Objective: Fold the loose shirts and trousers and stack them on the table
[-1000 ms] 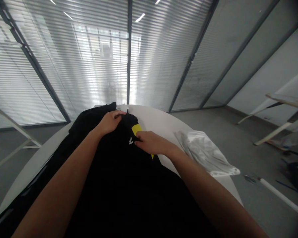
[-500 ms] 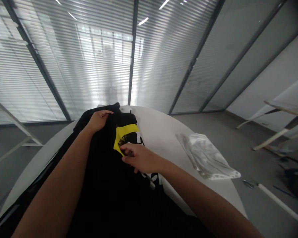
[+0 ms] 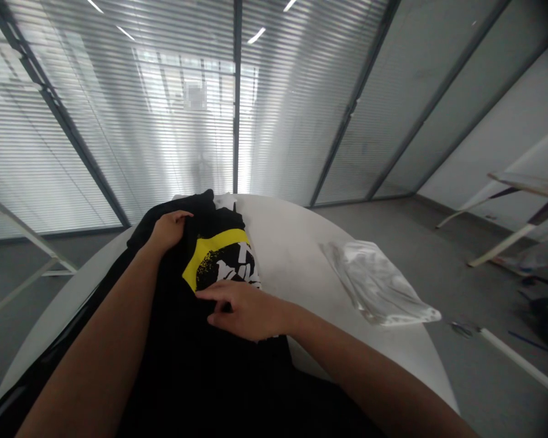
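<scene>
A black garment (image 3: 187, 359), perhaps a T-shirt, lies across the white round table (image 3: 296, 237), with a yellow and white print (image 3: 210, 243) on its folded-over part. My left hand (image 3: 168, 233) is at the far side of the cloth, its fingers closed on the black fabric; the fingertips are partly hidden. Over the lower edge of the print rests my right hand (image 3: 246, 310). Its index finger is stretched out to the yellow corner and the thumb is apart, with nothing held.
A clear plastic bag (image 3: 379, 283), seemingly with white contents, lies on the table's right side. A wooden-legged table (image 3: 525, 207) stands at the right, and a white frame leg (image 3: 27, 234) at the left. Glass panels with blinds (image 3: 283, 115) rise behind.
My right hand has moved left and nearer to me, and more of the print now lies spread out. My left hand has shifted slightly left, still at the fabric.
</scene>
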`<move>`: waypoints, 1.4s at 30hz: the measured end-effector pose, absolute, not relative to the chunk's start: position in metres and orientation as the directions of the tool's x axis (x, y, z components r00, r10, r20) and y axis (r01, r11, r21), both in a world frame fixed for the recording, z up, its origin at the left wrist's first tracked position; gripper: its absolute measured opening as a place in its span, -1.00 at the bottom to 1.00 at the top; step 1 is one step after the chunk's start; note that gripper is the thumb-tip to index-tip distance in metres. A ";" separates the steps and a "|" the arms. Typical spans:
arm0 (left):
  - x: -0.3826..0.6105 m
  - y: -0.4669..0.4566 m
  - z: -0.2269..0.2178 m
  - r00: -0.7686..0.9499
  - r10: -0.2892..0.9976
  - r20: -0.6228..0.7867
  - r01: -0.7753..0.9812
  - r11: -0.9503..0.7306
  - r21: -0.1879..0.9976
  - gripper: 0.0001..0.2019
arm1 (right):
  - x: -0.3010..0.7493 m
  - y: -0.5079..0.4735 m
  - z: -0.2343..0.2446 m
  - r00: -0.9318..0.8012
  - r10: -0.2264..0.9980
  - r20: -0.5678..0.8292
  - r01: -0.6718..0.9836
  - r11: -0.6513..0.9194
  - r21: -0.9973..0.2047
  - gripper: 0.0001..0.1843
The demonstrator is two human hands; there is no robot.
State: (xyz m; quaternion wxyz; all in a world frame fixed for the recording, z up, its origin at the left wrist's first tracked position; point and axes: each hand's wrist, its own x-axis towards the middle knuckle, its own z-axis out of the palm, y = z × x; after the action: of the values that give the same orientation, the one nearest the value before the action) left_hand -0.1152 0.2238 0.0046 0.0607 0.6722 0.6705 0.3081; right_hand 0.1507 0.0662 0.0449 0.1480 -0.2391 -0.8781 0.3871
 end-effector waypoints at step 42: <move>-0.019 0.214 0.007 0.086 0.950 0.299 0.835 -0.232 0.498 -0.65 | 0.248 0.160 0.050 -0.505 0.700 -0.505 0.802 0.164 -0.574 -0.54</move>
State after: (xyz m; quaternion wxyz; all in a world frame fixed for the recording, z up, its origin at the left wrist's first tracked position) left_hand -0.0189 0.2136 0.0070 0.0996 0.7301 0.6115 0.2883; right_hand 0.2482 0.1603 0.0497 -0.0613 -0.4938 -0.7606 0.4171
